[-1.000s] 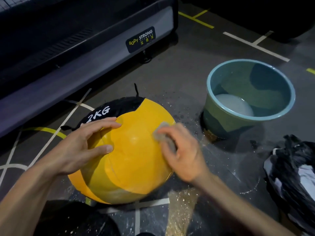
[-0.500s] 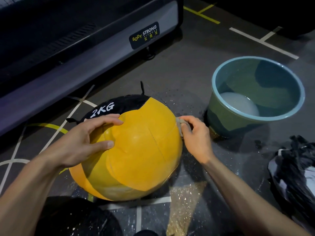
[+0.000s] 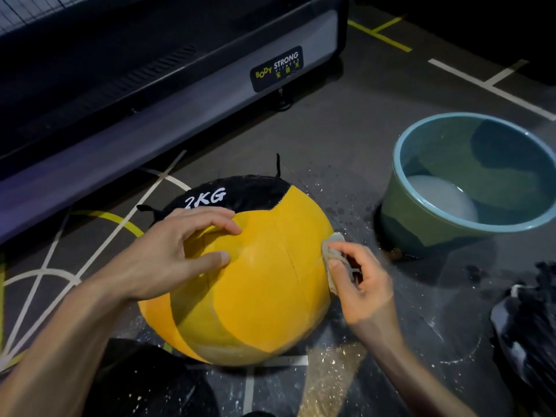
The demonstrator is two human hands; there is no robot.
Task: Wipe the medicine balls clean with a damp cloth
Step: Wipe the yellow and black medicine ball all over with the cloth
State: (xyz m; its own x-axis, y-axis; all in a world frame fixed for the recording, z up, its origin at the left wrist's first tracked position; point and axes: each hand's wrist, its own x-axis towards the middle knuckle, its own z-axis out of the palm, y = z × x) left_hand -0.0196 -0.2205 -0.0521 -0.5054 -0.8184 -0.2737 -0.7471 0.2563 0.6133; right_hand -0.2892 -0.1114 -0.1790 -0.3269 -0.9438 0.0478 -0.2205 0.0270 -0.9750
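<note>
Your left hand (image 3: 168, 254) lies spread on the upper left of the yellow medicine ball (image 3: 255, 284), fingers straight and pressing on its skin just below the black panel marked 2KG. The ball sits on the dark floor (image 3: 316, 139), over white and yellow painted lines. Your right hand (image 3: 361, 284) is curled round a small grey cloth (image 3: 332, 254) and holds it against the ball's right side. Water drops speckle the floor beside the ball. A blue-rimmed green bucket (image 3: 421, 224) with water in it stands to the right, near the ball but apart from it. A dark bag (image 3: 526, 326) lies at the right edge. A machine base labelled BODY STRONG (image 3: 276, 69) runs behind.
</note>
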